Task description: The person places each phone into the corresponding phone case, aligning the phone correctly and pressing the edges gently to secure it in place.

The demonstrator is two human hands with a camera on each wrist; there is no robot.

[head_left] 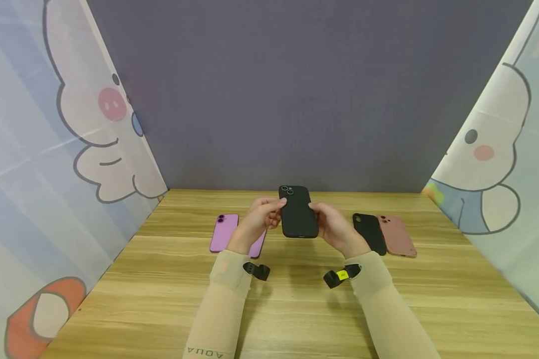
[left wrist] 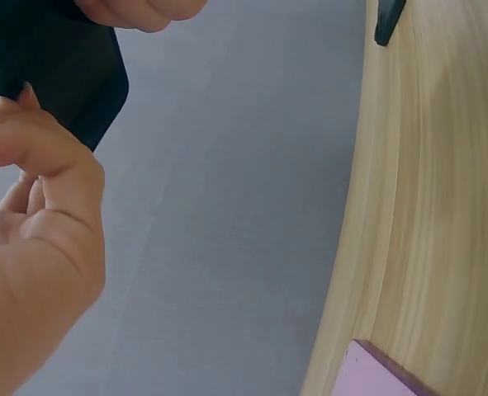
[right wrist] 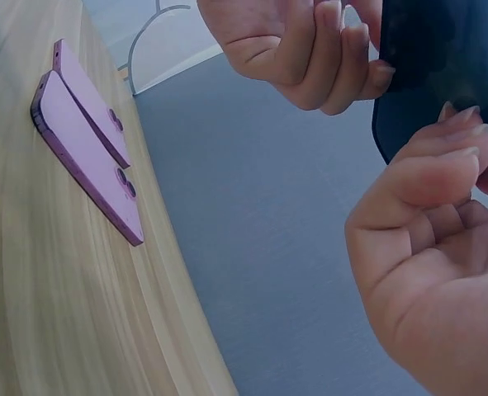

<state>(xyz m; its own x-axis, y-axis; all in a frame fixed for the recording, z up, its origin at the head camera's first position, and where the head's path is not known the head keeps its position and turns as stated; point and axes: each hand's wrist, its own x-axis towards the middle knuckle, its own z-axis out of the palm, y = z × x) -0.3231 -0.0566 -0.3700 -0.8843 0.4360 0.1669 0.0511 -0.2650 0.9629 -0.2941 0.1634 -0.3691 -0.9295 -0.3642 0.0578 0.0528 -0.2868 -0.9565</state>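
Note:
A phone with a matte black back [head_left: 299, 217] is held up above the table, its two camera lenses at the upper left in the head view. I cannot tell whether a case covers it. My left hand [head_left: 257, 219] grips its left edge, thumb on the back and fingers curled behind. On the opposite edge my right hand [head_left: 337, 228] grips it the same way. The right wrist view shows both hands' fingertips on the dark, glossy side of the phone [right wrist: 433, 66].
Two purple phones [head_left: 224, 232] lie on the wooden table [head_left: 292, 319], one partly behind my left wrist. To the right, a black phone case [head_left: 370, 234] lies beside a pink phone case [head_left: 397, 237]. A grey panel [head_left: 296, 99] stands behind the table, with printed curtains [head_left: 27, 164] at both sides.

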